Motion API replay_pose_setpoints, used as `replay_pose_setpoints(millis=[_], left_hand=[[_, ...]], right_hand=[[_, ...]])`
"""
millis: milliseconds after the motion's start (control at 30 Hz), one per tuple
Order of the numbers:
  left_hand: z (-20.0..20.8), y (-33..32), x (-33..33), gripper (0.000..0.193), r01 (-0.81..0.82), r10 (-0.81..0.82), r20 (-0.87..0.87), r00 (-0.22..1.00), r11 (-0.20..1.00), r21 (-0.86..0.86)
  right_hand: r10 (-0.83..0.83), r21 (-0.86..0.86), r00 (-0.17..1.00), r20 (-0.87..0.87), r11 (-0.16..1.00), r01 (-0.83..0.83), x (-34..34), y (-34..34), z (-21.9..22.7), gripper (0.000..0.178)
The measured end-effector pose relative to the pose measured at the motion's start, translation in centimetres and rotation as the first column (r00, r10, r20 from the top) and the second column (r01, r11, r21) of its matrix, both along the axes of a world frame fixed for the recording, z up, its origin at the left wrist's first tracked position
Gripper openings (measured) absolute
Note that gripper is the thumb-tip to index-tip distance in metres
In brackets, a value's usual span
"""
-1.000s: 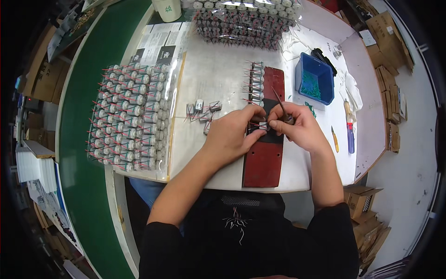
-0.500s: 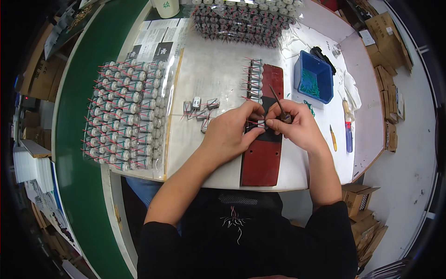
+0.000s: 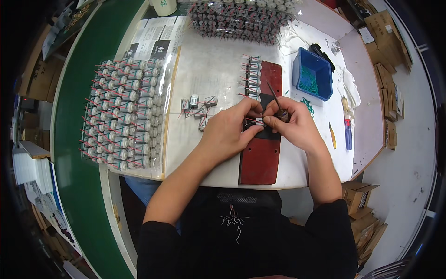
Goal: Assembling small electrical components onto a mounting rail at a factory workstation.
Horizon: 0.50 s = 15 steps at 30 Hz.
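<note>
Hand work on a small motor at a bench. Nearest the worker, the red board (image 3: pixel 258 167) lies lengthwise, a black band (image 3: pixel 268 135) across its middle. Just beyond, at the band's left edge, is the small motor (image 3: pixel 259 121), set between the two hands; the step appears to be fitting or adjusting some fine part at its end, and the next move seems to call for a steady motor and a light, exact touch. The left hand (image 3: pixel 228 126) is curled, thumb and forefinger slightly apart astride the motor (whether both press it cannot be told). The right hand (image 3: pixel 296 124) has thumb and forefinger together at the motor's right end, its other fingers closed round a pointed tool (image 3: pixel 280 113) with the shaft directed away. Farther off stand a row of motors (image 3: pixel 253 76) along the board and a blue bin (image 3: pixel 319 69).
</note>
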<state>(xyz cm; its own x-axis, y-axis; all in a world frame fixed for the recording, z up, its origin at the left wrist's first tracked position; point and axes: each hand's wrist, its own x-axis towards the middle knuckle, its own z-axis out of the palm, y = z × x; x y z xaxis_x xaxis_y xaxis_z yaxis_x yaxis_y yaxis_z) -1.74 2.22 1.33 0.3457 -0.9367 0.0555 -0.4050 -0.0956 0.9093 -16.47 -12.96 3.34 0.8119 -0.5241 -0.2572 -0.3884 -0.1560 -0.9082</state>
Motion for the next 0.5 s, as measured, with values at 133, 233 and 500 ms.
replay_pose_setpoints(millis=[133,233,500], left_hand=[[-0.1,-0.1,0.0,0.035,0.001,-0.001,-0.011,1.000,1.000,-0.007],[0.0,-0.1,-0.1,0.035,0.001,-0.001,-0.015,1.000,1.000,-0.013],[-0.1,-0.2,0.0,0.035,0.003,-0.003,-0.009,1.000,1.000,-0.011]], right_hand=[[0.039,-0.141,0.999,-0.006,0.989,-0.039,-0.2,-0.1,-0.6,0.010],[0.051,-0.150,0.998,-0.029,0.987,-0.055,-0.1,0.0,0.0,0.010],[0.046,-0.014,0.993,-0.109,0.999,-0.047,0.3,-0.1,0.7,0.011]])
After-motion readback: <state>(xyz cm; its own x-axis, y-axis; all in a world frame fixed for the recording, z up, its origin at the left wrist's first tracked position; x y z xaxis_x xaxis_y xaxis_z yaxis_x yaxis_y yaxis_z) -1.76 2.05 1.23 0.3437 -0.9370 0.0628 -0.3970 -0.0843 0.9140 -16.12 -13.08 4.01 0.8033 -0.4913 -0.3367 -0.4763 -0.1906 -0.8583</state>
